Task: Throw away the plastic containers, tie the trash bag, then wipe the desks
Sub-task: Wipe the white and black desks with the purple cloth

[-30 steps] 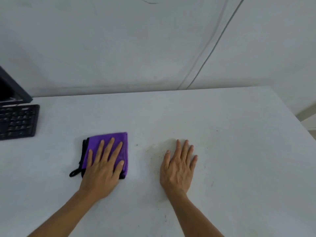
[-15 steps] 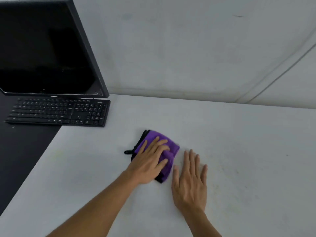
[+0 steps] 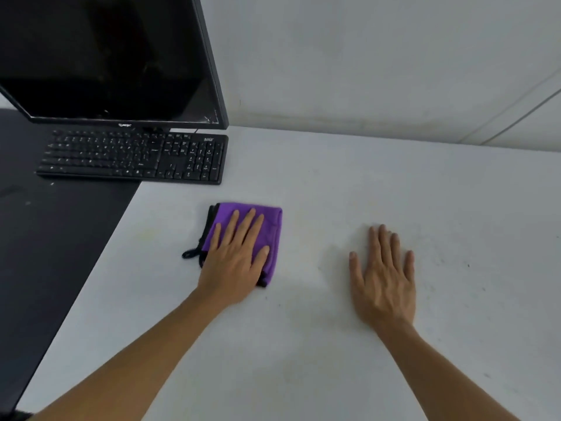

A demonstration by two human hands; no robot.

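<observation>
Currently the left hand point(image 3: 235, 262) lies flat, fingers straight, pressing the folded purple microfibre cloth point(image 3: 270, 226) onto the white desk point(image 3: 334, 360), just in front of the black computer keyboard point(image 3: 133, 156). The right hand point(image 3: 384, 278), flat and empty, rests farther right of that keyboard, among specks; the next stroke likely runs that way.

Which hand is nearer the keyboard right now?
Left. The left hand presses flat on the purple cloth, just in front of the right end of the keyboard. The right hand lies flat on the white desk, farther to the right and clear of both.
</observation>
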